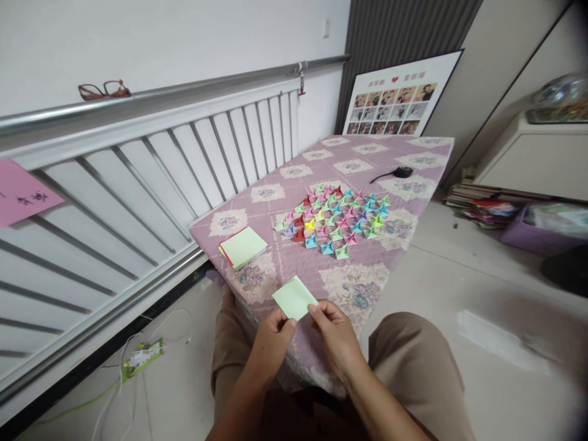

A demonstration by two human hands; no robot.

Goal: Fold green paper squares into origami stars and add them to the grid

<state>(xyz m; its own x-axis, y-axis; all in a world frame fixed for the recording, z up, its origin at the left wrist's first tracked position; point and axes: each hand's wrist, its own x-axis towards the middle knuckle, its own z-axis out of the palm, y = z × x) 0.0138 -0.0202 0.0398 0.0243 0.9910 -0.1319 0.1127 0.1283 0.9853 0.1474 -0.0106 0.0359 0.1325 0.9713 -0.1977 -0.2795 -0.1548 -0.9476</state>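
Observation:
A pale green square of paper is held up over the near edge of the table. My left hand pinches its lower corner between thumb and fingers. At the right corner, my right hand grips the same sheet with its thumb on top. To the left lies a stack of coloured paper squares, light green uppermost, with red and yellow edges showing. Beyond my hands, several small folded paper pieces in green, blue, pink, red, yellow and purple stand grouped on the cloth.
A floral purple tablecloth covers the table. A black object with a thin cord lies toward the far right. White radiator bars run along the left side. A power strip with cables sits on the floor at lower left.

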